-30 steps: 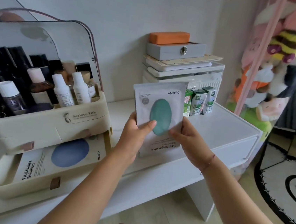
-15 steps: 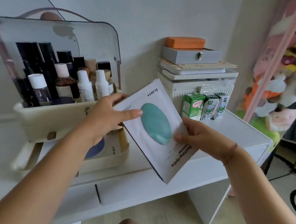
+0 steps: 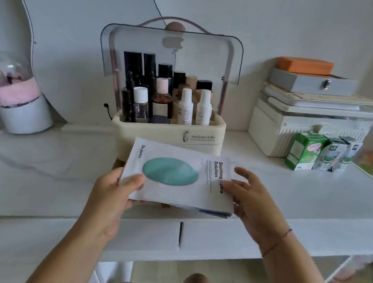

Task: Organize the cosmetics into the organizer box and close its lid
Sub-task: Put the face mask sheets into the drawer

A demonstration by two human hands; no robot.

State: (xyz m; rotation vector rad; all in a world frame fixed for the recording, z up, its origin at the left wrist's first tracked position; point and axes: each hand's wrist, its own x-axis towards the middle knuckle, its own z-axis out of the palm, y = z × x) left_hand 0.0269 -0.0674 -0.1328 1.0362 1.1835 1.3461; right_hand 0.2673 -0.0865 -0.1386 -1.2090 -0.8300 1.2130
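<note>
Left hand (image 3: 111, 192) pinches the mask sachet (image 3: 171, 186), right hand (image 3: 252, 200) touches it open-fingered, seemingly about to lay it flat in the organizer box (image 3: 158, 132).

Soft, even daylight; slight motion blur, wide-angle bending at edges.

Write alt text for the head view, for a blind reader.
The left hand grips a white face-mask sachet with a teal oval while the right hand touches its other edge, before a cream plastic organizer box, clear lid raised, filled with bottles.
</note>
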